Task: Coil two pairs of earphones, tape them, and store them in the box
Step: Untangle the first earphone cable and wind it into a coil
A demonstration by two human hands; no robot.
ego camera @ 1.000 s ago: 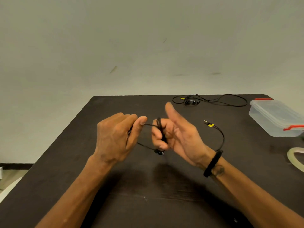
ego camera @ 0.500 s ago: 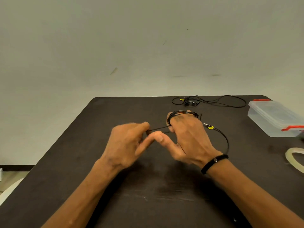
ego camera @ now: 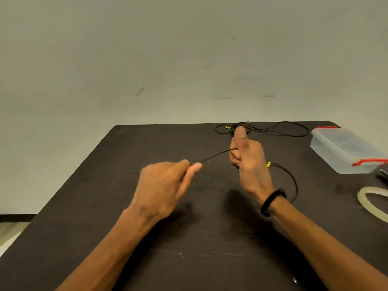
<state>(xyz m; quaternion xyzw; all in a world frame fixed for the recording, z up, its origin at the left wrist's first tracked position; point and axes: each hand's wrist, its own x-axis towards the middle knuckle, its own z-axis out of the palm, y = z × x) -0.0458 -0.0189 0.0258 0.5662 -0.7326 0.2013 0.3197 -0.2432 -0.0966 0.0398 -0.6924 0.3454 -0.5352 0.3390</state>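
My right hand [ego camera: 251, 164] stands edge-on with the thumb upright, so its curled fingers are mostly hidden behind the palm; thin black earphone cable [ego camera: 216, 155] enters that grip, though how many turns lie around the fingers cannot be made out. My left hand [ego camera: 165, 185], blurred, holds a narrow grip, pinching the same cable between thumb and forefinger at 8 o'clock from the right hand. The cable's tail, marked by a small yellow tag [ego camera: 268, 164], arcs behind my right wrist, partly hidden by a black wristband [ego camera: 273, 201]. The second pair of earphones [ego camera: 273, 130] lies loose and uncoiled at 12 o'clock on the matte dark table [ego camera: 105, 206], partly masked by my thumb. The translucent plastic box [ego camera: 344, 150] with red latches sits at 2 o'clock. A clear tape roll [ego camera: 371, 201] at 3 o'clock is cut off by the frame edge.
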